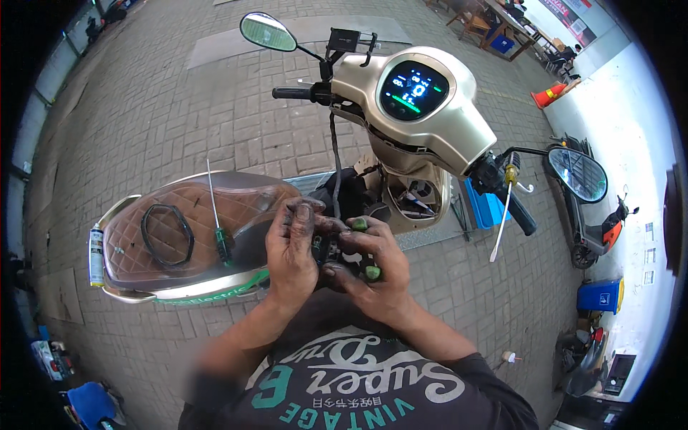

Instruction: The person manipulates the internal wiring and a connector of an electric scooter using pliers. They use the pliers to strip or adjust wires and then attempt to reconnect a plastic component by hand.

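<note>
A small dark part (327, 249) is held between the two hands, just near of the front end of the seat (147, 233) of one scooter (435, 79). It is mostly covered by fingers, so which way it points and its long axis cannot be told. By the right hand (383, 261), it is pinched between thumb and fingertips from the right. From among these fingers two green ends (373, 273) stick out toward the right, one farther and one nearer. The fingers of the left hand (292, 251) are curled close together at the part's left; whether it is pinched by them cannot be told.

Two screwdrivers are seen: one green-handled screwdriver (223, 245) laid on the seat, shaft pointing far, and one yellow-handled screwdriver (512, 172) at the right handlebar, shaft pointing near and slightly left. On the seat one black loop (145, 231) is also laid. One spray can (96, 254) is seen at the seat's left end. Two mirrors (268, 31) are carried by the scooter, left and right.
</note>
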`<state>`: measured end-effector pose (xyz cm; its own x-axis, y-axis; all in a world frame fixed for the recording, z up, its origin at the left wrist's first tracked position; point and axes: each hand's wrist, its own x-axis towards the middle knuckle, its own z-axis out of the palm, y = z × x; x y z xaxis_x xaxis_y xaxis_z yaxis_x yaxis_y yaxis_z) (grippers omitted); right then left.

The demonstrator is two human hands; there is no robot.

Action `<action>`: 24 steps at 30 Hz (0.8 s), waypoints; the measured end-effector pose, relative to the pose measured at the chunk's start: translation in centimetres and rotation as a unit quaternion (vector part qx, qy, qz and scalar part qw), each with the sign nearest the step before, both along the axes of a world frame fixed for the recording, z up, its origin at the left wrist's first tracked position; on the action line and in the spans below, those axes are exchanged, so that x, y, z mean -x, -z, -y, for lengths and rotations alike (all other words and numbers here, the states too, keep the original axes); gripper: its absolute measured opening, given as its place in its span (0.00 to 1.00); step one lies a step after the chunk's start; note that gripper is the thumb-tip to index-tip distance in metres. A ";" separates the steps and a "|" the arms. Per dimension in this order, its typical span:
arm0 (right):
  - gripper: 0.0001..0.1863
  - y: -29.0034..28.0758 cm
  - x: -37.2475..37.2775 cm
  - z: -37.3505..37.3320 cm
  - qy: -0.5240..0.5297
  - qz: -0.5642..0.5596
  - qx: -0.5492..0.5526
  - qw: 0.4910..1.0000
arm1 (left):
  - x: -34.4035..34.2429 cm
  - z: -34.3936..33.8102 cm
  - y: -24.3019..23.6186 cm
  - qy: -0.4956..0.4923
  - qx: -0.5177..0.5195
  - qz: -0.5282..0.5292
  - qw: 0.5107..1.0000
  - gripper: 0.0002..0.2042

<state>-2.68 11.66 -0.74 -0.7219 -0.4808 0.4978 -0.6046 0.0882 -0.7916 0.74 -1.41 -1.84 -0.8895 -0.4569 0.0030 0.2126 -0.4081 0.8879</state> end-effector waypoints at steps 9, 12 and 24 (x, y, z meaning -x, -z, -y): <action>0.28 -0.3 0.4 -0.4 -0.054 0.076 -0.035 0.995 | 0.1 0.4 0.6 -0.042 0.024 0.011 0.999 0.14; 0.30 -0.9 0.7 -0.5 -0.083 0.071 -0.083 0.991 | 0.1 1.0 0.2 -0.016 0.085 0.034 0.996 0.15; 0.25 1.0 1.6 -1.5 -0.025 0.025 -0.045 0.998 | 1.4 0.4 -0.6 0.022 0.141 0.017 0.990 0.19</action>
<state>-4.25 13.15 -1.73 -0.7188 -0.5584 0.4141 -0.5692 0.1308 -0.8117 -0.64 -1.77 -1.20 -0.9100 -0.4037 0.0941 0.1681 -0.1517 0.9740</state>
